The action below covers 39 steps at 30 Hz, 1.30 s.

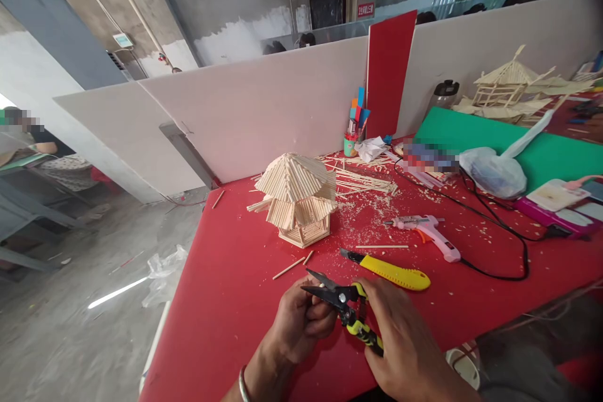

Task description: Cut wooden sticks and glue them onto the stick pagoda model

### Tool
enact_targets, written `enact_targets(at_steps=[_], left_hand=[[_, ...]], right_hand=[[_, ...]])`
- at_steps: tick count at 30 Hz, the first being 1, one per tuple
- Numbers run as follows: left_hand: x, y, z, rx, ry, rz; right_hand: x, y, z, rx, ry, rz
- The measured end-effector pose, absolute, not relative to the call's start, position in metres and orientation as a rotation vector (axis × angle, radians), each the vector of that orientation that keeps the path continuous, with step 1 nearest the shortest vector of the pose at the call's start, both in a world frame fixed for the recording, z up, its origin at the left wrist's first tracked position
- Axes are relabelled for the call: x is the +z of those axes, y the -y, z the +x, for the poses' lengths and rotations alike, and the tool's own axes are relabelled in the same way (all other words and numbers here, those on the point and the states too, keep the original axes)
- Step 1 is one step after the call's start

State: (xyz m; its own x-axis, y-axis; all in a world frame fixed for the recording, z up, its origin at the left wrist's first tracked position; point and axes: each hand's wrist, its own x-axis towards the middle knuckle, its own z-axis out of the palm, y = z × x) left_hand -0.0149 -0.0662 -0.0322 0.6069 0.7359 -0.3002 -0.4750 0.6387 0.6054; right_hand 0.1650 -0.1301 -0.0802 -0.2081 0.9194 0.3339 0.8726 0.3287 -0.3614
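My right hand (405, 333) grips black pruning shears (343, 299) with yellow-green handles, their blades parted and pointing left. Close against the blades, my left hand (301, 317) is closed, its fingers curled together. A tiny pale spot shows between those fingers and the blades, but what it is cannot be made out. Just beyond my hands stands a small pavilion model (299, 201) built of thin wooden sticks, with a two-tiered roof. Two short stick pieces (288, 268) lie between the model and my hands. A yellow utility knife (394, 272) rests right of the shears.
On the red table (226, 301) lie a pink glue gun (428, 230) with a black cord, a pile of sticks (365, 181) and shavings. A pen cup (350, 144) stands at the back. Another stick model (506, 85) is behind a green board (494, 144). A person (42, 132) sits far left.
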Motion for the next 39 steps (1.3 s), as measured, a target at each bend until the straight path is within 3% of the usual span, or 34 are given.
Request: enact_targets(at_steps=[17, 27, 39], left_hand=[[-0.037, 0.062, -0.02, 0.61, -0.521, 0.389], [-0.039, 0.062, -0.022, 0.54, -0.506, 0.297], [-0.034, 0.061, -0.021, 0.675, -0.436, 0.383]], right_hand=[[-0.072, 0.131, 0.162, 0.205, 2.098, -1.627], [-0.09, 0.13, 0.168, 0.079, 2.101, -1.515], [-0.082, 0.134, 0.169, 0.279, 2.052, -1.666]])
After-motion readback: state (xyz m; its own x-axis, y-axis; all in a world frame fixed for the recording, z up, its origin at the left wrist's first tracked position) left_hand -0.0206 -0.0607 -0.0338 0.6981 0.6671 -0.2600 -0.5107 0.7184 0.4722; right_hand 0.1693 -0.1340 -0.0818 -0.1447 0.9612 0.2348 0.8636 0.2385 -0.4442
